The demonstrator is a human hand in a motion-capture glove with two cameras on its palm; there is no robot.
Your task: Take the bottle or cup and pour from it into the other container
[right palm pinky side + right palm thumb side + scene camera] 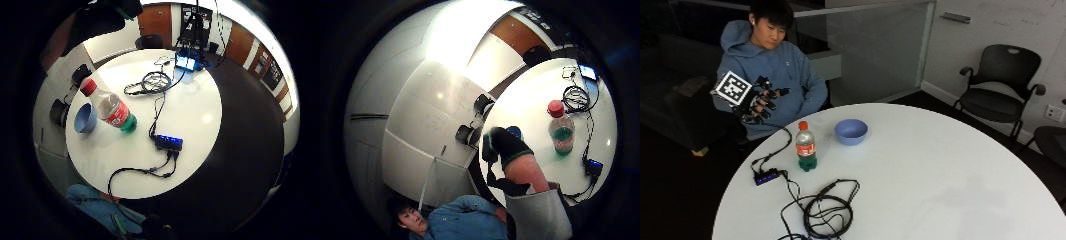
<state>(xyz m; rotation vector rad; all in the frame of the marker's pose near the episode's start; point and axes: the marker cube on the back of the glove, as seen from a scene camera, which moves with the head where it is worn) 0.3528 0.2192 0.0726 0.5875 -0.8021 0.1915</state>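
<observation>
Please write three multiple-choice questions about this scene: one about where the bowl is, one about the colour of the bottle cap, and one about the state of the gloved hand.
1. Where is the bowl?
A. on the table, beside the bottle
B. on the black chair
C. upside down on the bottle

2. What colour is the bottle cap?
A. blue
B. red
C. white

3. What is the gloved right hand doing?
A. gripping the bottle
B. lifting the bowl
C. raised off the table, holding nothing

Answers:
1. A, the bowl stands upright on the white table, close to the bottle but apart from it.
2. B, the cap looks red in all three views.
3. C, the hand hangs beyond the table edge, away from both things.
</observation>
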